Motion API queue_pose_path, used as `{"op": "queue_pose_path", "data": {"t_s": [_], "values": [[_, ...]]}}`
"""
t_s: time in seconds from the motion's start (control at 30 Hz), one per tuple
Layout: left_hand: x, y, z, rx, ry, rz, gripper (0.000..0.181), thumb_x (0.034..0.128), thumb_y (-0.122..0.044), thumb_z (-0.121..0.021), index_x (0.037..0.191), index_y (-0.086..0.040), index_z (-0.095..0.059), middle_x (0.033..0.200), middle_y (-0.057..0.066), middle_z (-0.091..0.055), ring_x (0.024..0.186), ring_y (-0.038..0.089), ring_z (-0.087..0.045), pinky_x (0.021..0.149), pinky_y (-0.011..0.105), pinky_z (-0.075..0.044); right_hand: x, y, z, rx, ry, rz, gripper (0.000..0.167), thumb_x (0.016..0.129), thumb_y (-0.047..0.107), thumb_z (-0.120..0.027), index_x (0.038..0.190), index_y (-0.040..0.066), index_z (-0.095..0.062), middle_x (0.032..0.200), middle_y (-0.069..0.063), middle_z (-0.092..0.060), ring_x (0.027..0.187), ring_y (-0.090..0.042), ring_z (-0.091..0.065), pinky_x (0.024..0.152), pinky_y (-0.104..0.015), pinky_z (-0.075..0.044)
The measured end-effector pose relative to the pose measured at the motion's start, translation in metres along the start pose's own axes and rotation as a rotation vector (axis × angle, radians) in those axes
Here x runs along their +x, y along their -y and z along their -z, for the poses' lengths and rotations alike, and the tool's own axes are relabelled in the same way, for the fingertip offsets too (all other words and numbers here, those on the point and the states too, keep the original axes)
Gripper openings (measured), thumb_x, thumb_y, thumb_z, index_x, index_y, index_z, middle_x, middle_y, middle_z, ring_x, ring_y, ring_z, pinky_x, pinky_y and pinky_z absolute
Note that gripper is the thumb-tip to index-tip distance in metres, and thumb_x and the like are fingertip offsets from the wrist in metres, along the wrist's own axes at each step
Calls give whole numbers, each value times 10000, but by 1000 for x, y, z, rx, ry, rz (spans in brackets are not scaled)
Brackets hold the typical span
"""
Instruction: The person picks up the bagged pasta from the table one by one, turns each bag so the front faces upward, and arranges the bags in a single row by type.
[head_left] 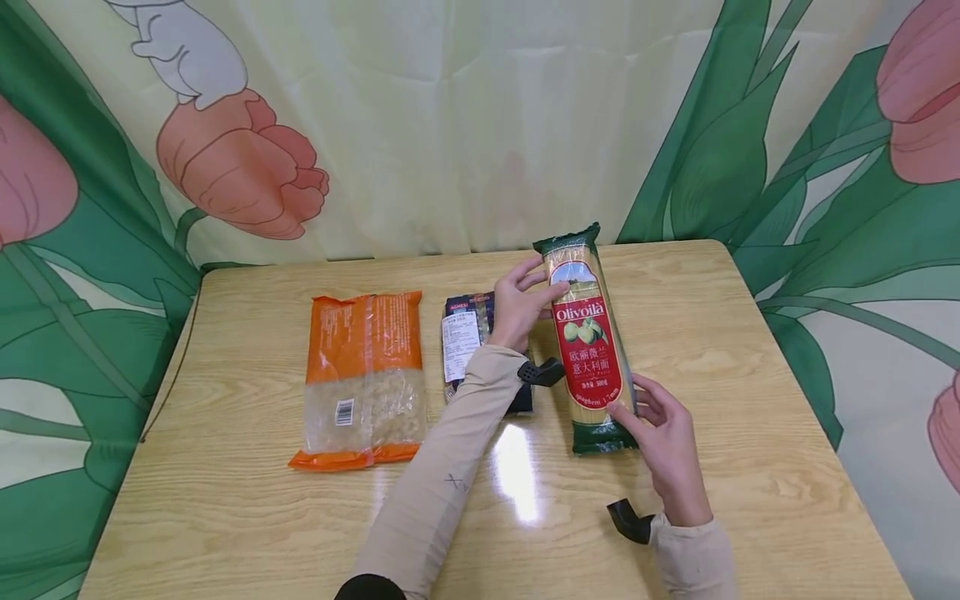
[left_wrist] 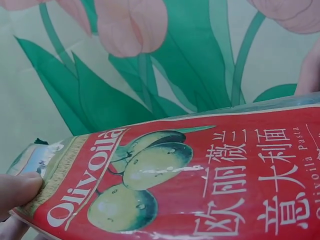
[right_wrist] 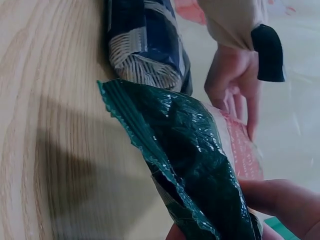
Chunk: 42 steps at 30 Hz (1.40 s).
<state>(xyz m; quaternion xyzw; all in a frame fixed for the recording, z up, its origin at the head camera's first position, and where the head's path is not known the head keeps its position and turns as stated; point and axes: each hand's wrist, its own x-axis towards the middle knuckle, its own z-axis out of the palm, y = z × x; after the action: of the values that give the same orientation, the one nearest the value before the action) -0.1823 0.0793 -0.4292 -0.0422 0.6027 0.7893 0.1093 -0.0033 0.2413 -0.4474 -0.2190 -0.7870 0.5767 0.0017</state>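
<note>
A long pack of spaghetti [head_left: 588,342] with a red label and green ends is held between both hands, raised off the table as the right wrist view shows. My left hand [head_left: 517,307] grips its upper left edge, thumb on the front. Lower down, my right hand [head_left: 667,433] pinches the right edge near the green bottom end [right_wrist: 190,145], thumb on the label side. Beneath my left forearm lies a dark blue pasta pack [head_left: 459,333] with a white sticker, partly hidden by the sleeve.
An orange and clear bag [head_left: 363,379] with a barcode lies flat on the left of the wooden table [head_left: 240,500]. A flower-printed curtain [head_left: 465,125] hangs behind the table's back edge. Black wrist mounts [head_left: 542,372] stick out from both sleeves.
</note>
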Motion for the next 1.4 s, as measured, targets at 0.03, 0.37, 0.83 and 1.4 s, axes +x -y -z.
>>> {"op": "queue_pose_path", "data": {"t_s": [0.03,0.37,0.83,1.4], "values": [[1,2,-1,5,1,10,567,826,-84,-807,1352,-151,-605,1198,86,-695,919,300,-726,687,341,-612,1,-1,1,-1,3,-10,556,917,245,-731,1422,113,-538,1170,-35,-645,923,-42,-611,772,-165,-539],[3,13,-9,36,-11,44,586,827,54,-733,1369,-126,-600,1251,97,-670,793,177,-693,724,362,-608,9,-7,5,59,9,-70,560,914,185,-734,1428,95,-532,1004,110,-645,863,-22,-637,765,-160,-538],[8,28,-26,181,-106,-4,582,808,112,-726,1347,-78,-616,1210,133,-690,1020,277,-679,713,293,-589,18,-16,4,-50,3,-55,516,936,160,-701,1413,54,-537,1179,-139,-566,873,3,-571,745,-123,-499],[13,44,-25,397,-85,34,510,857,69,-669,1351,-17,-578,1303,164,-624,1172,303,-606,913,372,-552,26,-19,3,-217,-34,46,482,920,129,-712,1368,25,-569,1223,-187,-578,1048,-241,-588,746,-80,-440]]}}
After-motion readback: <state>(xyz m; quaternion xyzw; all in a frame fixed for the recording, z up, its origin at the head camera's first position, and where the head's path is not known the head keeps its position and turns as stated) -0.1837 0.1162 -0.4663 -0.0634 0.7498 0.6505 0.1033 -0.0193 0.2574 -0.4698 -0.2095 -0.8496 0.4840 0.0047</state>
